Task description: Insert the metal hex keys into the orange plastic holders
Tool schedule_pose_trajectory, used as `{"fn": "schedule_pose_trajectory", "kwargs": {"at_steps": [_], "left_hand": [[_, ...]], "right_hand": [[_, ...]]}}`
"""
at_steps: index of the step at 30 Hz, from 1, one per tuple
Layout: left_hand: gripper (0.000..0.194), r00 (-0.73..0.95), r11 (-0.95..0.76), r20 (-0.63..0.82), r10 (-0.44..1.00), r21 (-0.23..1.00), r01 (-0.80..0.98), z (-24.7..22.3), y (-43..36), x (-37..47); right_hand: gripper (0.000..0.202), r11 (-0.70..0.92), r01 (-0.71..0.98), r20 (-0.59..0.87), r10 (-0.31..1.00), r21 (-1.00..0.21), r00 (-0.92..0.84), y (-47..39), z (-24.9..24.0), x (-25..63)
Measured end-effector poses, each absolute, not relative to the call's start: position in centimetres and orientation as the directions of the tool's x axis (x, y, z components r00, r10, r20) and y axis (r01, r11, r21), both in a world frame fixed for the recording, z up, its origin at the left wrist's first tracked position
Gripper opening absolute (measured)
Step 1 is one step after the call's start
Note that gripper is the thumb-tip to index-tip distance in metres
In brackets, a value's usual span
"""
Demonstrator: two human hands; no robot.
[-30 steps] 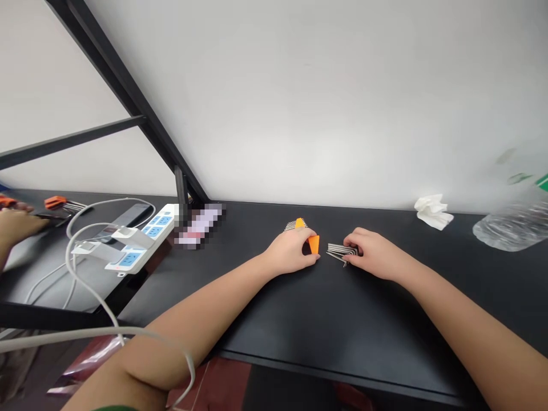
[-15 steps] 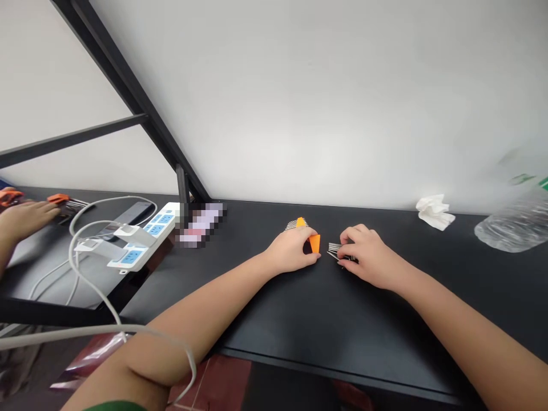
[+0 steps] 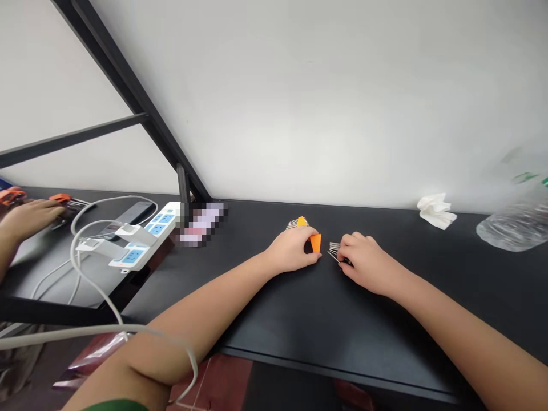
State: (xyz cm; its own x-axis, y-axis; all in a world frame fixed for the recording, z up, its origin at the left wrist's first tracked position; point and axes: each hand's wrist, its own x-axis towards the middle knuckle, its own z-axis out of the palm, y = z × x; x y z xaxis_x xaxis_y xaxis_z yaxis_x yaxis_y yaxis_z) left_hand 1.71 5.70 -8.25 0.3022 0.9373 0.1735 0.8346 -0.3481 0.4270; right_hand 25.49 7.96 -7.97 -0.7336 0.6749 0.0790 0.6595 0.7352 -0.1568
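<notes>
My left hand (image 3: 293, 249), near the centre of the frame, is partly curled, thumb and fingers gripping an orange holder (image 3: 315, 244), with a row of thin metal rods (image 3: 291, 224) showing beyond my knuckles. My right hand (image 3: 363, 260), just right of it, has its fingers and thumb drawn in round a bunch of hex keys (image 3: 334, 247), whose ends poke out toward the holder without touching it; my fingers hide the rest. Under both lies the black desk (image 3: 299, 319). A crumpled tissue (image 3: 436, 211) and some clear plastic (image 3: 514, 228) sit at the right of the frame. Left of centre is a white power strip (image 3: 148, 235), and at the far left edge a co-worker's hand (image 3: 32, 220)
</notes>
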Motion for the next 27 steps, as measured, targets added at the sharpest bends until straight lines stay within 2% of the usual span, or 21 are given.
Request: {"fn": "schedule_pose_trajectory", "kwargs": {"at_steps": [4,12,19,27], "left_hand": [[0.048,0.296,-0.343,0.174,0.939,0.425,0.838,-8.3,5.7,1.7],[0.048,0.297,-0.344,0.176,0.939,0.422,0.839,-8.5,5.8,1.7],[0.048,0.3,-0.346,0.172,0.938,0.431,0.833,-8.3,5.7,1.7],[0.046,0.305,-0.35,0.173,0.937,0.43,0.832,-8.4,5.7,1.6]], "right_hand": [[0.018,0.733,0.663,0.063,0.677,-0.153,-0.733,7.8,-8.0,25.3],[0.018,0.712,0.7,0.055,0.703,-0.056,-0.71,7.0,-7.6,24.5],[0.013,0.565,0.8,0.04,0.821,-0.2,-0.57,7.5,-6.5,25.4],[0.018,0.566,0.792,-0.04,0.807,-0.23,-0.589,7.6,-6.3,25.8]]}}
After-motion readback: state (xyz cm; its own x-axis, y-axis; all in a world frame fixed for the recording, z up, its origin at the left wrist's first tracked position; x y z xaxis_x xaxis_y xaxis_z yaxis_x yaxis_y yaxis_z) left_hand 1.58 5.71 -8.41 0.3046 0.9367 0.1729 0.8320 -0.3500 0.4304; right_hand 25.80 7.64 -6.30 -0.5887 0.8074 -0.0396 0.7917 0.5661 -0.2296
